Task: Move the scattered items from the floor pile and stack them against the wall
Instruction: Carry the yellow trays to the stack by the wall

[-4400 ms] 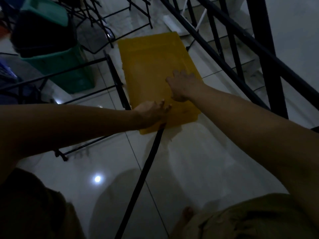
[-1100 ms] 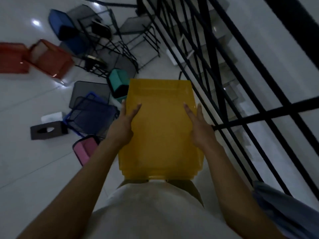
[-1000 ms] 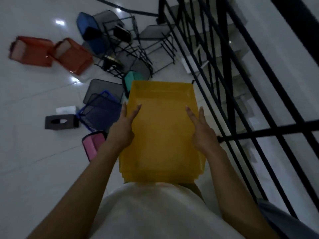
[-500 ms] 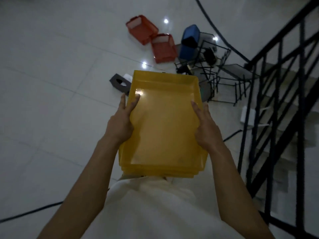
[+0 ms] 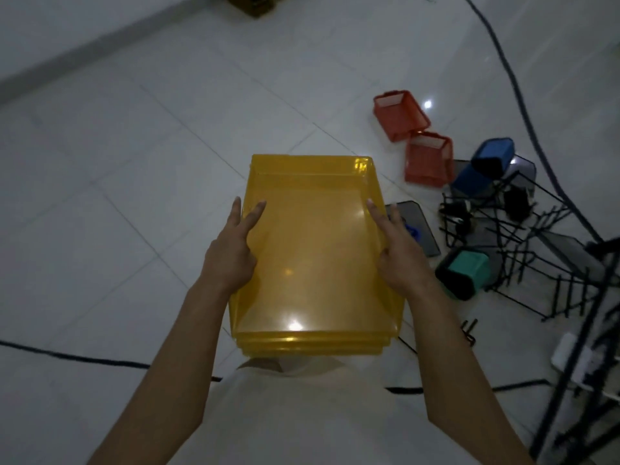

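I hold a stack of yellow translucent plastic trays (image 5: pixel 312 250) level in front of my chest, above the white tiled floor. My left hand (image 5: pixel 231 253) grips the stack's left side, fingers along the rim. My right hand (image 5: pixel 399 260) grips the right side the same way. The floor pile lies to the right: two red baskets (image 5: pixel 412 135), a blue bin (image 5: pixel 486 166), a teal and black bin (image 5: pixel 464 271), black mesh trays (image 5: pixel 412 229) and black wire racks (image 5: pixel 550 250).
The wall's base (image 5: pixel 84 58) runs across the upper left, with a dark object (image 5: pixel 255 3) at the top edge. A black cable (image 5: pixel 516 95) crosses the floor at right, another (image 5: pixel 84 359) at lower left. A black stair railing (image 5: pixel 577 370) stands at the right edge.
The yellow trays came up off the floor into both hands. My view has swung left, away from the railing, so the pile now sits at the right and the wall shows at upper left.
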`<act>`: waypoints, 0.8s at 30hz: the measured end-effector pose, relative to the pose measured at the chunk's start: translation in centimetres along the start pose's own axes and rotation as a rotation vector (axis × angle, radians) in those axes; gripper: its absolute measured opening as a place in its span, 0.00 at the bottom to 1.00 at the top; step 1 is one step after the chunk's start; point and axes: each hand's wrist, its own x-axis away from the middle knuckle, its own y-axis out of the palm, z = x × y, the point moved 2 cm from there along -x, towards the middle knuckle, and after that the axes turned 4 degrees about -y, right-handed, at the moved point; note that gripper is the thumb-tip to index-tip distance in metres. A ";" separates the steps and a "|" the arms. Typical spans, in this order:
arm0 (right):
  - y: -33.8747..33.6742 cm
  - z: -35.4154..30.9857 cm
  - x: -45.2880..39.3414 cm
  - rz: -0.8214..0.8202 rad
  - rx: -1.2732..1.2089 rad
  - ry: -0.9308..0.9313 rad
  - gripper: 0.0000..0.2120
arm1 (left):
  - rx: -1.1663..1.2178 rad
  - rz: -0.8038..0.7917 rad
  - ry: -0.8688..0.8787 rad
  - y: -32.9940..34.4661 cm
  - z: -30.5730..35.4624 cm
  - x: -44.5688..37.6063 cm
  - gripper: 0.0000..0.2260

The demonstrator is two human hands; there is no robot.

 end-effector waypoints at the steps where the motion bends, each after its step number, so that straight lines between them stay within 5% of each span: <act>1: 0.7 -1.6 -1.2 -0.005 -0.014 -0.010 0.47 | -0.003 0.009 -0.021 -1.2 -1.2 -0.9 0.39; 15: 5.0 -14.4 -19.0 -0.008 0.001 -0.199 0.43 | 0.110 0.154 -0.145 -10.6 -10.3 -15.2 0.36; 24: 4.8 -19.4 -37.7 -0.119 -0.023 -0.249 0.38 | 0.144 0.187 -0.236 -14.8 -11.2 -31.1 0.35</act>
